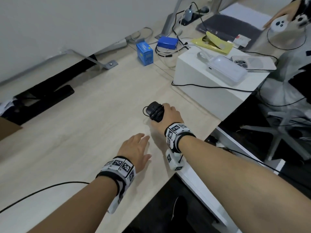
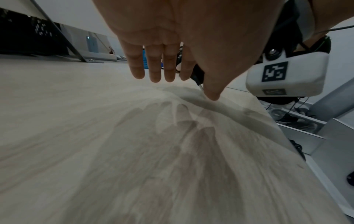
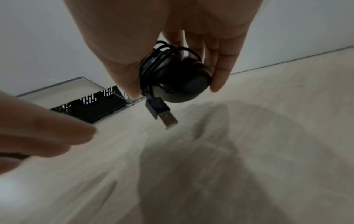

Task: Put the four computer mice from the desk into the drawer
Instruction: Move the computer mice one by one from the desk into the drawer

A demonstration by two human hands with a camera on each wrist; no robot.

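Note:
My right hand point(image 1: 165, 115) grips a black wired mouse point(image 1: 155, 111) just above the pale wooden desk point(image 1: 75, 132). The cable is wound round the mouse's body. In the right wrist view thumb and fingers clamp the mouse point(image 3: 176, 80) and its USB plug point(image 3: 162, 115) dangles below. My left hand point(image 1: 137, 148) hovers flat over the desk with straight fingers point(image 2: 153, 66), holding nothing, just left of the right wrist. The open white drawer point(image 1: 235, 145) lies off the desk's right edge, under my right forearm. No other mouse is visible on the desk.
A white box point(image 1: 210, 84) with a power bank and a phone stands at the back right. Two blue boxes point(image 1: 144, 53) and cables lie behind. A black slot point(image 1: 42, 98) opens at the desk's left. Another person's hand point(image 1: 282, 12) is at the top right.

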